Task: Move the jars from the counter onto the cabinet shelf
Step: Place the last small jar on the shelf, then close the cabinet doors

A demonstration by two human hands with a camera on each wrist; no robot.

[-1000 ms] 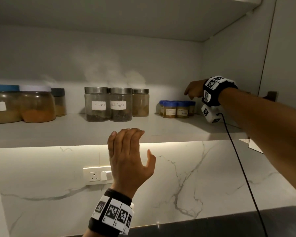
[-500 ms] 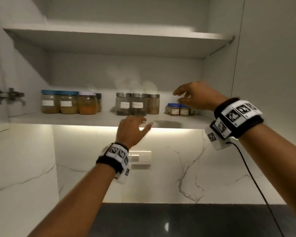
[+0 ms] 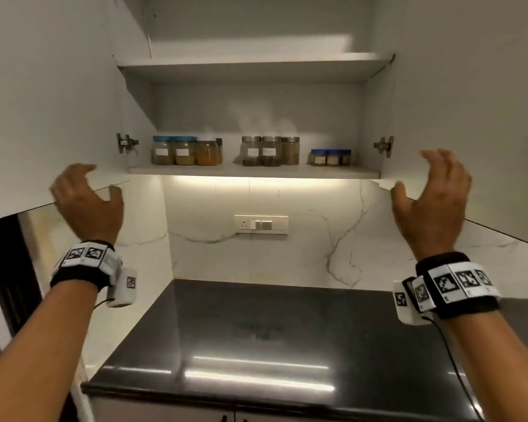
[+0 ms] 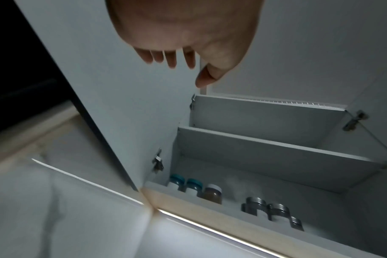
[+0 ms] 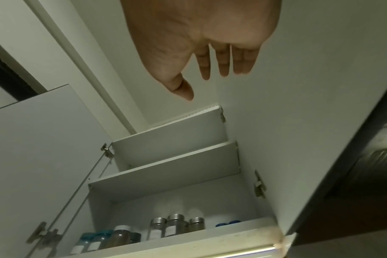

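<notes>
White marble wall [image 3: 317, 239] with grey veins fills the back of the room, and a strip of warm light glows under the cabinet. Below it lies a shiny black counter [image 3: 256, 345], and it has no jars on it. Two big white cabinet doors, the left door [image 3: 43, 102] and the right door [image 3: 470, 102], stand wide open. Inside, the bottom shelf [image 3: 253, 171] holds all the jars in a row, and every jar stands straight up with its lid on top. On the left are the blue-lidded jars [image 3: 173, 150] with an orange-filled jar [image 3: 207, 152] touching them. In the middle stand three steel-lidded jars [image 3: 270, 150]. On the right sit the small blue-capped jars [image 3: 331, 156]. A white socket plate [image 3: 261, 224] is on the wall.

Only the head view shows the counter and socket. The wrist views look up and show the underside of a higher shelf [image 4: 276, 153] and a door hinge [image 5: 259, 185] up close.

The left hand [image 3: 87, 205] is up by the bottom edge of the left door, fingers loose, holding nothing. The right hand [image 3: 433, 202] is up by the right door, fingers spread, holding nothing too.
</notes>
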